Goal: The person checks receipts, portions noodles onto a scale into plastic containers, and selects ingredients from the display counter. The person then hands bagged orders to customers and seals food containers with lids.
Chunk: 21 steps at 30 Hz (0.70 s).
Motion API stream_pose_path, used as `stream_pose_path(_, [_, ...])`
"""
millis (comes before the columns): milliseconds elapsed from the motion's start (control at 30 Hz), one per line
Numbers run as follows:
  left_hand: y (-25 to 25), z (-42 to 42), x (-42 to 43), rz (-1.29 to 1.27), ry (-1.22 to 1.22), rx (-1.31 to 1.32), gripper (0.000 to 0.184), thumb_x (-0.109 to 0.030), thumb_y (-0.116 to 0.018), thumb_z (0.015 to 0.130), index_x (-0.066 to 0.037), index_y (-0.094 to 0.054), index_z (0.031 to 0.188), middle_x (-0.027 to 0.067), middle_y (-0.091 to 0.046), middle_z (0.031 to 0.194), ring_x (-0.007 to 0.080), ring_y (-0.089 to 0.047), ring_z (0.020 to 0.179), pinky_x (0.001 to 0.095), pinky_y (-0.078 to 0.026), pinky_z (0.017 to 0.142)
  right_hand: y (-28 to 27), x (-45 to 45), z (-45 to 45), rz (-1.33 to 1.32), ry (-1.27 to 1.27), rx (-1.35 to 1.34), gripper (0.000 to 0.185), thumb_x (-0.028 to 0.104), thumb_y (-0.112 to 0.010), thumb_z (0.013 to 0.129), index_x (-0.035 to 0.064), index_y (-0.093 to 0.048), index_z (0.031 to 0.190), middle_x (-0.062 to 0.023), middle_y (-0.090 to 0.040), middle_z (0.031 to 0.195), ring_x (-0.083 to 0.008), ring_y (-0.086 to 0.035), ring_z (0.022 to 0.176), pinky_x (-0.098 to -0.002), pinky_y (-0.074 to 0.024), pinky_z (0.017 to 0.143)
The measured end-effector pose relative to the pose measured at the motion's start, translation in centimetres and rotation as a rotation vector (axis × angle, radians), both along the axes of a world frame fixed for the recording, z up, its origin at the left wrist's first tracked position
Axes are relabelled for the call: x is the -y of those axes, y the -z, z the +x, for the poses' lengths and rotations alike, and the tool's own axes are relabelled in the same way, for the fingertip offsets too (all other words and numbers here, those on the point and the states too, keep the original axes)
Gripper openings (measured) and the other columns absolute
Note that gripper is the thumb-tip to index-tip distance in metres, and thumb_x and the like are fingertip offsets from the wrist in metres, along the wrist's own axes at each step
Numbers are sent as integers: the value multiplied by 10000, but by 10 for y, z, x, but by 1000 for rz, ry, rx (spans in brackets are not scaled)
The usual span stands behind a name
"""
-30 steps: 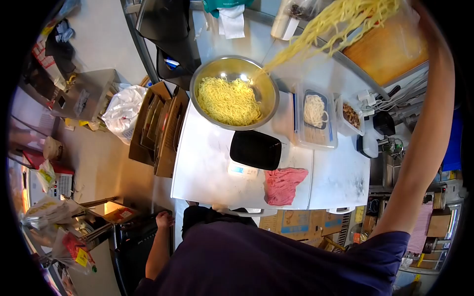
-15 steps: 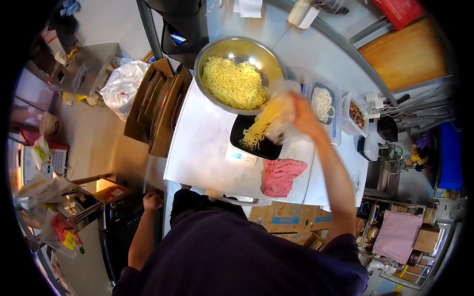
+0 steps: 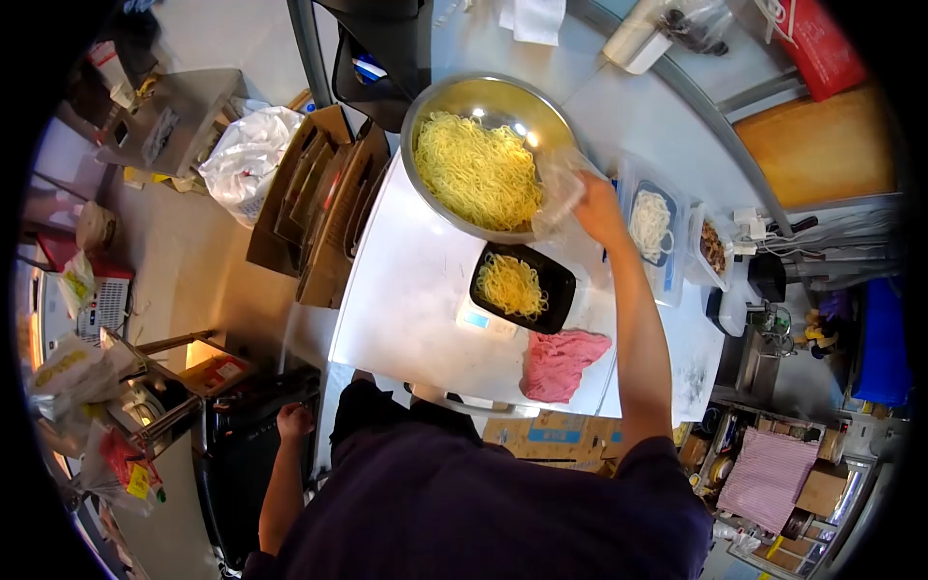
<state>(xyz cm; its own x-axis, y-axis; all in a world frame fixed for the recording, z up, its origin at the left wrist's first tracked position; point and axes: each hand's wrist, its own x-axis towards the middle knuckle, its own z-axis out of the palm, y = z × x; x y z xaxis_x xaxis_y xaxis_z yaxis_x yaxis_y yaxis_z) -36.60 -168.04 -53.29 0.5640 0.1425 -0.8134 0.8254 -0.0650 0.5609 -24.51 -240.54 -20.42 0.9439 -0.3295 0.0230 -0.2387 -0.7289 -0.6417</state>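
My right hand (image 3: 597,211) is at the right rim of a large steel bowl (image 3: 418,184), fingers curled round a clear plastic bag (image 3: 556,193). The bag's loose film hangs over the bowl's edge; the fingertips are blurred. Yellow noodles (image 3: 474,172) are heaped in the bowl. Below it, a black tray (image 3: 556,300) holds a smaller portion of yellow noodles (image 3: 510,285) and sits on a white scale (image 3: 477,319). A crumpled pink cloth (image 3: 563,365) lies beside the tray. Down at my left side, my left hand (image 3: 295,420) is closed with nothing visible in it.
Right of my forearm stand a plastic container of white noodles (image 3: 650,224) and another of brown pieces (image 3: 712,246). Cardboard boxes (image 3: 314,208) and a white bag (image 3: 249,159) are left of the table (image 3: 406,309). A black chair (image 3: 377,63) is behind the bowl.
My right hand has moved up from above the black tray to the bowl's right rim. The yellow noodles that hung from it now lie in the tray. My left hand stays low.
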Motion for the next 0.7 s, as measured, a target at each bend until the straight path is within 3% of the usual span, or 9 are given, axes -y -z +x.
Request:
stream_pose_path(67, [-5, 4, -5, 35, -2, -53, 220, -68, -568, 849, -44, -579, 1068, 100, -609, 729, 223, -635, 591, 394, -546, 457, 46, 16, 52, -297, -58, -181, 565, 222, -757, 751, 44, -595, 1262, -215, -661, 1095, -322, -627, 1063, -410, -479, 943])
stream_pose_path(133, [-19, 6, -7, 72, -27, -38, 213, -76, -569, 856, -48, -579, 1067, 98, -605, 722, 218, -624, 575, 382, -529, 441, 123, 0, 86, -228, -87, -245, 687, 280, -784, 704, 101, -555, 1326, -246, -633, 1156, -333, -585, 1147, -411, -444, 1010])
stream_pose_path(200, [-18, 12, -10, 103, -45, -28, 207, -84, -571, 862, -52, -578, 1066, 96, -602, 714, 212, -613, 559, 370, -513, 425, 141, -44, 100, -523, -167, -374, 641, 271, -767, 733, 96, -559, 1313, -200, -555, 1326, -361, -533, 1205, -439, -415, 1042])
stream_pose_path(300, [-9, 13, -29, 32, -75, 11, 209, -99, -570, 875, -55, -575, 1079, 90, -601, 710, 198, -600, 548, 344, -475, 402, 151, -17, 119, -508, -211, -410, 617, 303, -791, 710, 106, -609, 1266, -171, -576, 1312, -343, -558, 1173, -448, -427, 1025])
stream_pose_path(367, [12, 16, -47, -67, -108, 84, 244, -116, -572, 881, -60, -565, 1119, 87, -605, 708, 196, -599, 559, 335, -468, 416, 142, 19, 124, -502, -96, -283, 530, 309, -780, 688, 135, -678, 1178, -150, -653, 1180, -321, -615, 1078, -424, -482, 956])
stream_pose_path(433, [13, 22, -47, -41, -65, 80, 267, -131, -575, 880, -67, -552, 1138, 82, -616, 734, 194, -613, 593, 341, -512, 476, 77, 49, 119, -241, -133, -81, 481, 160, -775, 743, 9, -640, 1180, -120, -685, 1088, -228, -661, 933, -337, -529, 804])
stream_pose_path(600, [2, 25, -36, 37, -32, -106, 312, -145, -588, 872, -73, -547, 1173, 80, -644, 819, 205, -655, 687, 373, -563, 558, -85, 21, 91, 446, -62, -31, 385, 129, -781, 755, -23, -670, 1090, -143, -701, 935, -185, -661, 802, -317, -532, 717])
stream_pose_path(633, [4, 26, -34, 62, -19, -129, 320, -142, -588, 868, -72, -546, 1178, 83, -646, 823, 206, -658, 694, 372, -562, 556, -68, 27, 91, 446, -61, -23, 385, 129, -781, 755, -23, -670, 1090, -143, -701, 935, -185, -661, 802, -317, -532, 717])
stream_pose_path(700, [4, 29, -27, 51, 4, -142, 322, -135, -586, 864, -72, -546, 1178, 81, -642, 819, 204, -654, 692, 367, -560, 557, -16, 35, 88, -166, -117, -107, 360, 108, -773, 749, -20, -679, 1072, -132, -706, 945, -178, -655, 790, -312, -530, 687])
